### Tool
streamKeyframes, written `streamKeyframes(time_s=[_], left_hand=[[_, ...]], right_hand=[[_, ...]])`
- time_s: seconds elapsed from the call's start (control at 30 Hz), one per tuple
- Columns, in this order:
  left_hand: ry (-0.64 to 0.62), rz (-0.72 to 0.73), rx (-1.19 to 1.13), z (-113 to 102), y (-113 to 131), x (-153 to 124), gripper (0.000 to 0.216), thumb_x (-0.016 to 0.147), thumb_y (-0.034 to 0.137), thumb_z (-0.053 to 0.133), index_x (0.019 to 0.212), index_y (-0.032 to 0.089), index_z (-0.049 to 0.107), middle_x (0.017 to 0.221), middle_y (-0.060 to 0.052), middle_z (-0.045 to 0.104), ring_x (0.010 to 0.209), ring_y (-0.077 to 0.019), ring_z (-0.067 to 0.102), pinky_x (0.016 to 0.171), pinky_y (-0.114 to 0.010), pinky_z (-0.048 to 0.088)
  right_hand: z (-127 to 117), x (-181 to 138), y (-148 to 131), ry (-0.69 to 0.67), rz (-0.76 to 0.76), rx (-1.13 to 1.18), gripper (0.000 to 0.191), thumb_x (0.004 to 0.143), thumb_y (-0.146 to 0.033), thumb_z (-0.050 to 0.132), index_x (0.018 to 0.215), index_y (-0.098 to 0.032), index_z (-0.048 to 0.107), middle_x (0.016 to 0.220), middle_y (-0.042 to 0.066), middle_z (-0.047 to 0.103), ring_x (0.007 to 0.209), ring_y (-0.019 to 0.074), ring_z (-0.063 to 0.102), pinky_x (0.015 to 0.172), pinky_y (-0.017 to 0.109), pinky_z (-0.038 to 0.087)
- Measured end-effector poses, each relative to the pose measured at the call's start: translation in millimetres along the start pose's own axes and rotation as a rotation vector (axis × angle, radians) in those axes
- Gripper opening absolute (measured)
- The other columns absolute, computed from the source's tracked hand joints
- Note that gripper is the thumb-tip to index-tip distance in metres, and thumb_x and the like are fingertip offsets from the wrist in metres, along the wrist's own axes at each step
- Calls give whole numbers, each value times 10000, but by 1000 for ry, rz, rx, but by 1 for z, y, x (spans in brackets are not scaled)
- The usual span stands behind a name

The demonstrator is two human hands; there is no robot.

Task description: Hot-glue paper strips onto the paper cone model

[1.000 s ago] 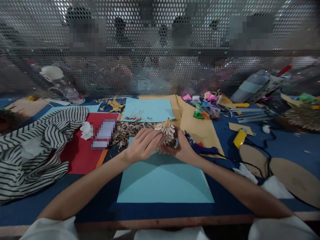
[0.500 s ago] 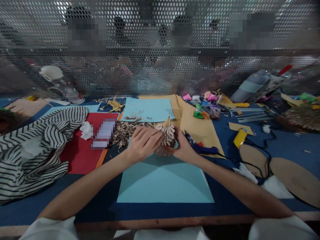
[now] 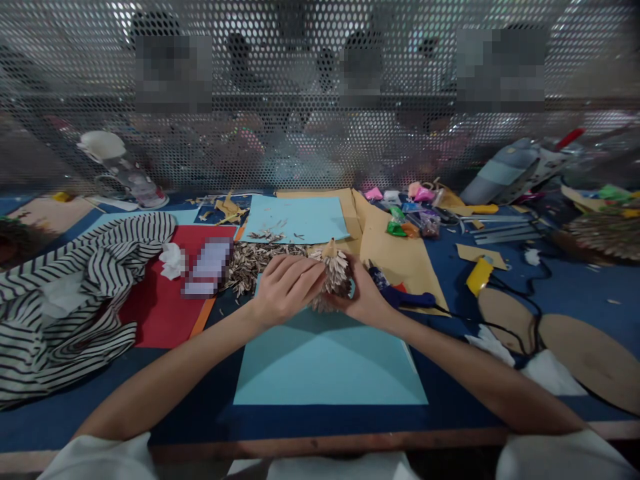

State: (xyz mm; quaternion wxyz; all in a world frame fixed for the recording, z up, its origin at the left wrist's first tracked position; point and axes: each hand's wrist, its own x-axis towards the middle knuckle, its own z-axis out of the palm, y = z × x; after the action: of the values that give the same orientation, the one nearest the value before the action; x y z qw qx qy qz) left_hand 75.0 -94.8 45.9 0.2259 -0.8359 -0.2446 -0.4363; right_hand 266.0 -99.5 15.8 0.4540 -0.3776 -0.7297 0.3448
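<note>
A small cone-shaped model covered in overlapping seed scales (image 3: 334, 272) is held upright above a light blue sheet of paper (image 3: 330, 360). My left hand (image 3: 283, 288) is curled against its left side, fingertips pressed onto the scales. My right hand (image 3: 366, 297) wraps around its right side from behind. Just behind my left hand lies a heap of loose sunflower seeds (image 3: 255, 261).
A striped cloth (image 3: 65, 293) lies at the left on a red sheet (image 3: 165, 307). Brown paper (image 3: 400, 257), small coloured bags (image 3: 407, 223), a yellow tape roll (image 3: 479, 275), a blue-handled tool (image 3: 410, 299) and cardboard ovals (image 3: 590, 360) fill the right. A perforated metal screen (image 3: 320, 100) closes the back.
Almost nothing moved. My left hand's fingers shifted slightly on the model's scales; the model stayed between both hands.
</note>
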Motion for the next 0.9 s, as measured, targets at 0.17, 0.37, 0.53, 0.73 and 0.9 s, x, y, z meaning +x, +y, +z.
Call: streamKeyframes(time_s=[0.17,0.37,0.53,0.73,0.9], left_hand=[[-15,16,23,-1,1,0,331,760,161,688,1078,155,597,937,-74,711,879,-181,662,791,-311,491],[-23,26,90,-3,3,3,326,756,179,696,1070,161,609,918,-65,715,837,-176,668,763,-314,482],[-18,47,130,-3,2,4,312,770,197,686,1073,177,613,913,-58,717,815,-171,671,759,-312,475],[-23,42,102,-4,4,4,316,794,184,655,1105,193,597,926,-58,719,843,-172,673,789,-319,466],[-32,31,90,-3,6,4,305,804,174,644,1105,196,596,930,-54,723,864,-174,672,810,-324,457]], right_hand=[[-1,0,-4,-15,17,7,758,693,-347,733,1329,-223,340,1271,129,502,1202,315,494,1012,487,422],[0,0,-3,-14,21,11,777,689,-338,738,1339,-226,326,1272,130,508,1210,320,487,1031,504,402],[0,-1,0,-15,22,-31,792,686,-285,740,1344,-205,305,1288,150,485,1215,311,479,1029,497,399],[0,-1,0,-5,18,-20,767,688,-268,733,1330,-221,316,1262,129,500,1192,303,494,1022,487,408],[1,-1,0,-12,19,0,750,701,-281,720,1329,-243,313,1258,110,501,1191,288,496,1024,474,413]])
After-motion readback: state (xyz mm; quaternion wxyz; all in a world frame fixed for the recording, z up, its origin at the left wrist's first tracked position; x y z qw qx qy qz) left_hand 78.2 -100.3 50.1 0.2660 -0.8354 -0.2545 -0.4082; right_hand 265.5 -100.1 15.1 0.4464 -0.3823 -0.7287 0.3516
